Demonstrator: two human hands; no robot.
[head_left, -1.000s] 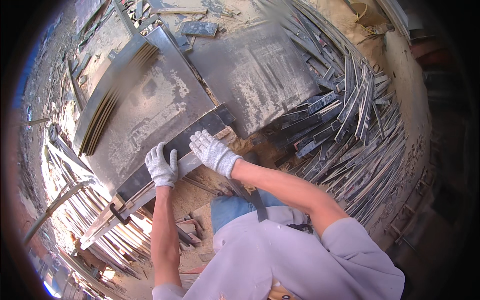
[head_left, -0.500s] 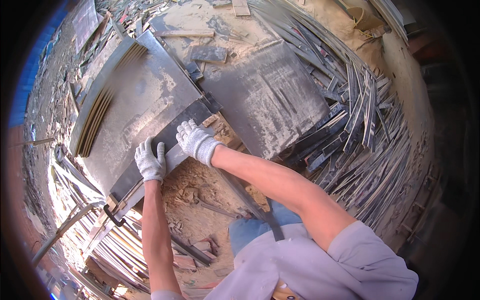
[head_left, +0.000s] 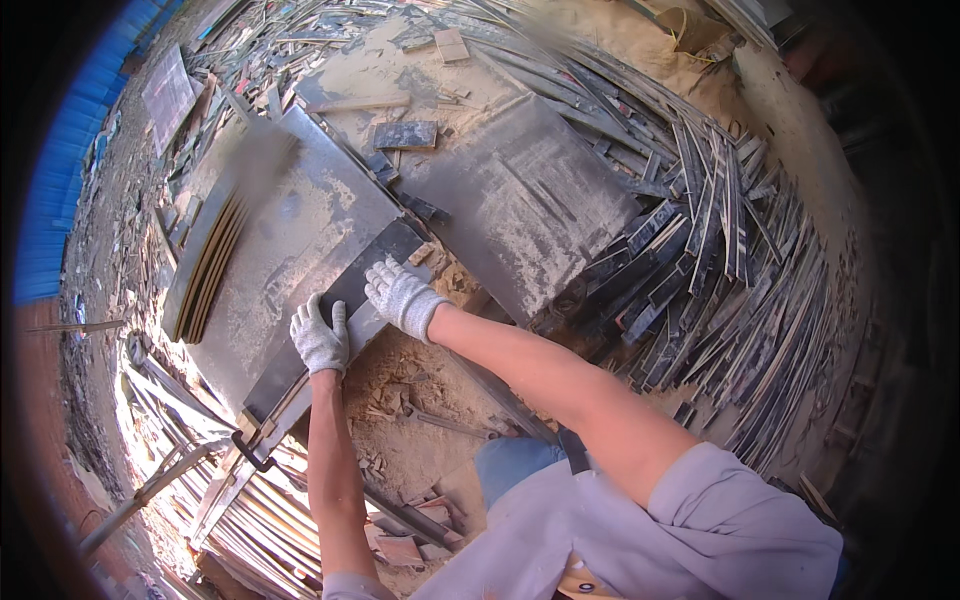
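Note:
Both my hands wear pale grey knit gloves. My left hand [head_left: 321,336] lies open on a long dark strip of board [head_left: 398,240], its thumb apart from the fingers. To its right my right hand [head_left: 402,298] rests flat near the far end of the same strip, fingers stretched forward. The strip lies along the near edge of a dusty metal tabletop [head_left: 300,240]. A pale metal rail [head_left: 365,322] runs along that edge under my hands. Neither hand is wrapped around anything. The underside of the strip is hidden.
A second metal top [head_left: 520,190] adjoins on the right. Curved-looking stacked boards [head_left: 213,265] sit at the tabletop's left side. A black C-shaped bracket [head_left: 252,453] hangs at the rail's near-left end. Offcut strips [head_left: 720,210] heap on the right; sawdust [head_left: 400,375] and scraps lie below.
The whole view has shifted slightly, so the tabletop's left end and my hands sit lower and further right in the picture. Both hands stay on the dark strip.

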